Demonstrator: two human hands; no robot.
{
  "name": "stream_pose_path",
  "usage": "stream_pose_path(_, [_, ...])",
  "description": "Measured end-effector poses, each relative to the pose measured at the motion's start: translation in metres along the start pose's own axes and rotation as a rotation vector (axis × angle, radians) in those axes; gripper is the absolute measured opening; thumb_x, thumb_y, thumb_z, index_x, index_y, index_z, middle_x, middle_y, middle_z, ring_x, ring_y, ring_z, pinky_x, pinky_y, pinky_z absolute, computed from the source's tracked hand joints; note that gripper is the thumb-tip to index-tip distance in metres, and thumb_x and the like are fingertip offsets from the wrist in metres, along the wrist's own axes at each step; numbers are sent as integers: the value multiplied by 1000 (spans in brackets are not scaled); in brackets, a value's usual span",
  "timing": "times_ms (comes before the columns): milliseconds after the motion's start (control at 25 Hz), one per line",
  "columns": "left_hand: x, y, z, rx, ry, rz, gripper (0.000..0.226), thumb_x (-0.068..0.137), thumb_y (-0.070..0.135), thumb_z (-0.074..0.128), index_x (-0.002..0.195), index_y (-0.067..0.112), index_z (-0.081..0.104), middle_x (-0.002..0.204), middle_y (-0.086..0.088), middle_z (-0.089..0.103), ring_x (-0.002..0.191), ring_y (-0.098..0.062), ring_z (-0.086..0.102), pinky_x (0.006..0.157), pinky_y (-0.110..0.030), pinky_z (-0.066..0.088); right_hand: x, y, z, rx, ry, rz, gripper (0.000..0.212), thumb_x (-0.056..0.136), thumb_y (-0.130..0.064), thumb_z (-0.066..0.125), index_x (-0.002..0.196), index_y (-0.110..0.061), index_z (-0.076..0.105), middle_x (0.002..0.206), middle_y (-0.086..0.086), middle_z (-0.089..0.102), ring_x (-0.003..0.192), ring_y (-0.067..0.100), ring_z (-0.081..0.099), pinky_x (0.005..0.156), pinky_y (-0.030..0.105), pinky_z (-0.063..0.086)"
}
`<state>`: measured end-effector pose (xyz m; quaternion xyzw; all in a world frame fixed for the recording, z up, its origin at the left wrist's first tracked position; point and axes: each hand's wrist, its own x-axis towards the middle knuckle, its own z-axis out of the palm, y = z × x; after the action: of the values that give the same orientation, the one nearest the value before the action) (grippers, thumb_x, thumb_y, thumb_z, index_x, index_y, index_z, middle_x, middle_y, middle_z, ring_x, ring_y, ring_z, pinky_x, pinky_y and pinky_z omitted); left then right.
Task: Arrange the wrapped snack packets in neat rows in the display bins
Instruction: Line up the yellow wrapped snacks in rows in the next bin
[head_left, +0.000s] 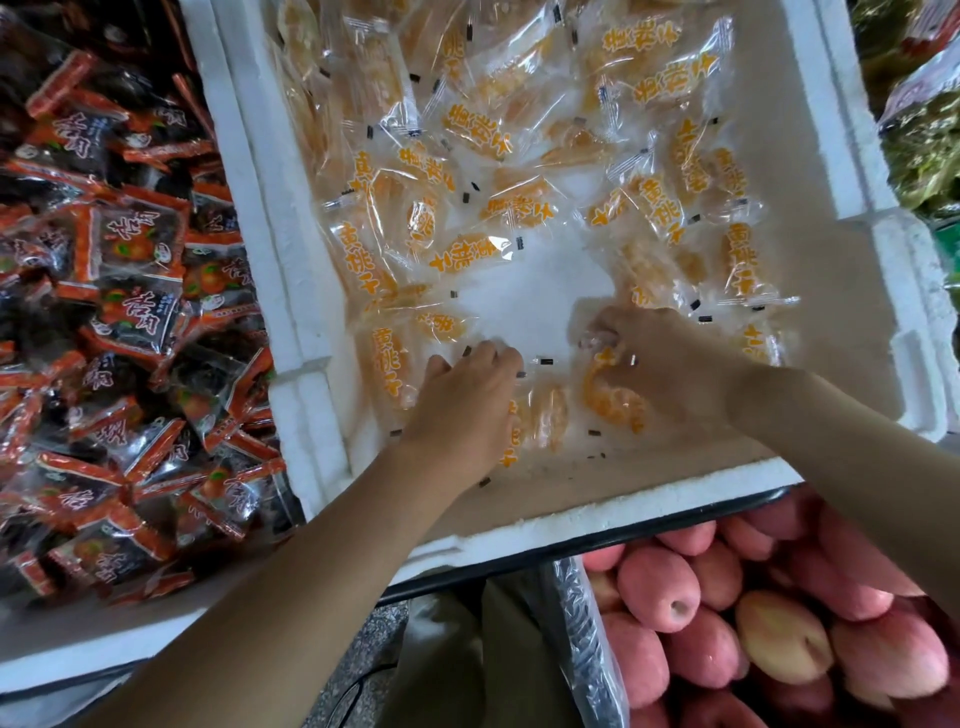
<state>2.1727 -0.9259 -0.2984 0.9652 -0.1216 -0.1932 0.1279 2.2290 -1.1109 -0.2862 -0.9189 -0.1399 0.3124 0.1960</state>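
The dried peach packets, clear wrappers with orange lettering, lie inside the white foam bin. They are scattered at all angles around a bare patch of its floor, and none form a row yet. Nearest the front wall, one peach-filled packet sits under the right hand, whose fingers are curled down and closed on its wrapper, though that hand is a bit blurred. The left hand lies on top of the packets in the near left corner with its fingers bent. From here I cannot tell whether it pinches one or only presses on them. I'd say the step in hand is starting the first row along the front of the bin, picking loose packets out of the jumble and turning them to face the same way. The next move likely calls for laying the gripped packet flat and square to the front wall, just beside the ones under the left hand, then pulling more in from the heap behind. The wrappers look slippery and would probably slide if nudged. The next bin to the left holds red-and-black packets, and pink apples sit below the front edge.
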Motion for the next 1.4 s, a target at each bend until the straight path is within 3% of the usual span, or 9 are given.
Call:
stream_pose_path(160, [0,-4,-3,-119,-17,-3,36,92,22,62,121,14,42,119,-2,44,95,-20,52,89,-29,35,-3,-5,10,-182,16,-115,48,88,-19,62,132,-19,42,128,2,52,117,21,49,91,29,35])
stream_pose_path(280, [-3,-10,-4,-124,-99,42,64,83,36,69,134,18,37,128,1,41,106,-16,49,97,-28,31,-1,-5,15,-326,66,-246,62,89,-27,61,143,-22,31,137,-2,41,128,18,33,103,28,24])
stream_pose_path(400, [-6,-11,1,-12,-130,74,77,78,42,71,141,19,32,136,2,38,122,-16,44,104,-29,28,4,-4,18,-142,59,-299,50,87,-27,64,133,-24,47,128,-3,48,122,16,39,99,25,29])
stream_pose_path(640, [-13,-15,7,109,-65,80,69,83,44,64,137,14,34,131,-3,36,120,-20,43,102,-30,30,15,-6,16,50,2,-351,37,80,-6,70,115,-13,63,103,-8,54,103,12,52,77,0,27])
stream_pose_path(800, [-15,-8,8,176,80,137,71,76,33,75,134,5,46,125,-13,50,112,-31,52,97,-40,42,1,5,9,-133,95,-325,52,88,-20,64,136,-21,44,136,-4,47,124,13,42,97,16,28])
stream_pose_path(960, [-2,2,27,44,226,364,62,68,11,82,125,6,58,116,-9,61,107,-21,53,94,-29,37,-10,21,-4,-133,85,-180,38,86,-19,66,122,-18,54,114,-2,58,105,17,56,86,29,43])
stream_pose_path(1160, [-3,-1,34,53,185,291,54,65,26,85,109,9,60,104,-4,62,91,-23,63,79,-33,52,0,9,2,-45,82,-187,28,86,-7,64,111,-19,59,108,-4,61,90,8,54,85,25,45])
stream_pose_path(1280, [-8,-1,29,73,277,287,52,66,24,85,108,11,58,104,-5,60,88,-20,61,77,-31,53,1,9,8,-250,163,-262,42,86,-19,65,126,-18,51,126,1,51,120,17,44,99,29,34])
stream_pose_path(1400, [-1,7,34,78,295,393,56,70,19,81,120,15,58,121,-9,59,112,-24,55,93,-34,48,-7,21,6,-379,229,-210,51,86,-32,64,130,-14,47,131,6,48,126,25,39,103,34,31])
